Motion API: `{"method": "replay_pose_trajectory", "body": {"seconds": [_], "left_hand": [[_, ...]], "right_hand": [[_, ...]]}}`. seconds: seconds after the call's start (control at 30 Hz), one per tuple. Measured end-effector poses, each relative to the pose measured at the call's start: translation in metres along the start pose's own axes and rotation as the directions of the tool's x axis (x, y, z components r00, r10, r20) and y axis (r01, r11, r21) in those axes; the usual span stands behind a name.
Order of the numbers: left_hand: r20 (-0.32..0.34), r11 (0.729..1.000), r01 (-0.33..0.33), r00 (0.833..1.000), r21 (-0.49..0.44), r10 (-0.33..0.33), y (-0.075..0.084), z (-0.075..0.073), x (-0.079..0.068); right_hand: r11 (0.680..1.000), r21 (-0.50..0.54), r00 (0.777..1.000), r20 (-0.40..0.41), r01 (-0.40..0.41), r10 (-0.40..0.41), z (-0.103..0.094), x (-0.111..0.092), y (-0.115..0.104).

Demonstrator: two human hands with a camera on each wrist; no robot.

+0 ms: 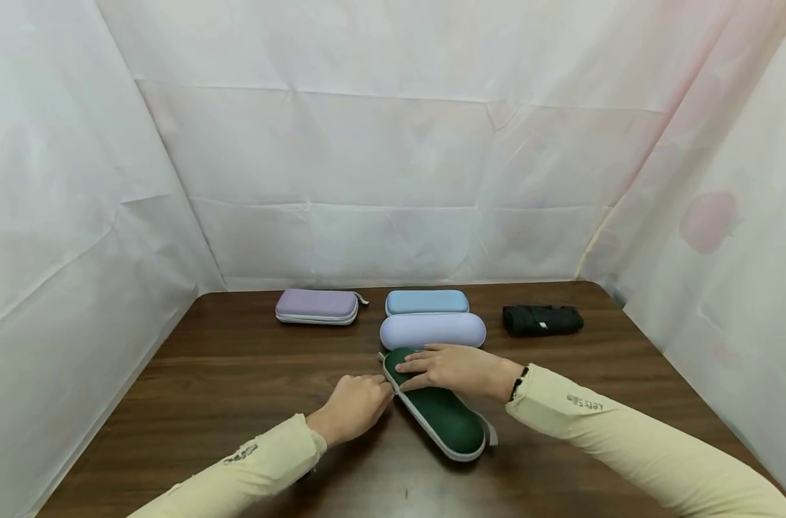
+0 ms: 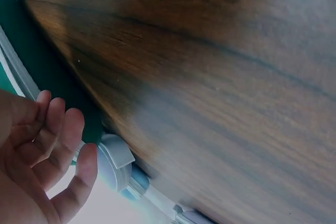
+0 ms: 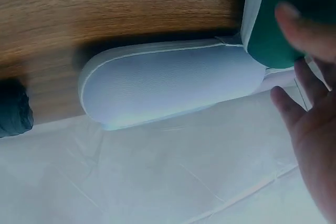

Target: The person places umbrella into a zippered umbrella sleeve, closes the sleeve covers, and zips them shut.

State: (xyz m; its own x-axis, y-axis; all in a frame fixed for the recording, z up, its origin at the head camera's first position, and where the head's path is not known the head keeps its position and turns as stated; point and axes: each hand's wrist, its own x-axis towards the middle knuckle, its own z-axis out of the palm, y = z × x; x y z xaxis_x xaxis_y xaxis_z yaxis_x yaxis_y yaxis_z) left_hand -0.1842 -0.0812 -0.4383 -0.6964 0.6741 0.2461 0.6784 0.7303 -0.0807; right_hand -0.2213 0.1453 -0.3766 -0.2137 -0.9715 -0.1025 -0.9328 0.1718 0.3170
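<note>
From above, the green case [image 1: 441,419] is faced by the head view. It is shared, nearer, by both wrist views.

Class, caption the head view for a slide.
Right hand rests on a green case, left hand at its edge; a lilac case behind.

Table [image 1: 237,385]: dark brown, streaked wood grain, far corners rounded, standing before me. Pale hangings close in three sides. The far sheet [image 1: 393,158] is crossed by fold creases; the left sheet [image 1: 75,237] is wrinkled; the right sheet [image 1: 749,316] bears a faded pink print [image 1: 710,221]. Light is soft, with a dull sheen on the near tabletop.
</note>
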Motion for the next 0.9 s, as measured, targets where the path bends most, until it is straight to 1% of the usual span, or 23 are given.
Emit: {"method": "replay_pose_trajectory", "body": {"seconds": [0.1, 0.2, 0.3, 0.37, 0.5, 0.63, 0.8, 0.9], "left_hand": [[-0.025, 1.000, 0.010, 1.000, 0.003, -0.010, 0.001, 0.001, -0.002], [-0.040, 1.000, 0.003, 0.999, 0.016, -0.002, 0.001, 0.001, -0.001], [-0.048, 0.999, -0.004, 0.999, 0.032, 0.006, 0.002, 0.000, -0.001], [-0.046, 1.000, -0.014, 0.999, 0.028, 0.015, 0.003, -0.001, -0.001], [-0.048, 0.999, -0.039, 0.998, 0.020, 0.039, 0.005, -0.002, -0.001], [-0.056, 0.998, -0.045, 0.997, 0.037, 0.047, 0.005, -0.005, -0.001], [-0.051, 0.999, -0.040, 0.998, 0.035, 0.042, 0.004, -0.006, -0.004], [-0.040, 0.999, -0.038, 0.998, 0.023, 0.039, 0.003, -0.006, -0.007]], "right_hand": [[1.000, -0.003, 1.000, -0.001, 0.000, 0.000, -0.001, 0.000, 0.000], [1.000, -0.028, 1.000, -0.019, 0.009, -0.009, 0.000, 0.000, 0.001], [1.000, -0.028, 1.000, -0.021, 0.002, -0.003, -0.002, 0.002, 0.002], [1.000, -0.009, 1.000, -0.001, -0.016, 0.016, -0.003, 0.003, 0.001], [0.994, 0.082, 0.996, 0.042, -0.076, 0.073, -0.007, 0.003, 0.002], [0.981, 0.155, 0.992, 0.048, -0.119, 0.113, -0.010, 0.002, 0.003], [0.979, 0.138, 0.988, 0.058, -0.148, 0.142, -0.012, 0.002, 0.001], [0.975, 0.147, 0.984, 0.075, -0.169, 0.159, -0.011, 0.001, 0.001]]}}
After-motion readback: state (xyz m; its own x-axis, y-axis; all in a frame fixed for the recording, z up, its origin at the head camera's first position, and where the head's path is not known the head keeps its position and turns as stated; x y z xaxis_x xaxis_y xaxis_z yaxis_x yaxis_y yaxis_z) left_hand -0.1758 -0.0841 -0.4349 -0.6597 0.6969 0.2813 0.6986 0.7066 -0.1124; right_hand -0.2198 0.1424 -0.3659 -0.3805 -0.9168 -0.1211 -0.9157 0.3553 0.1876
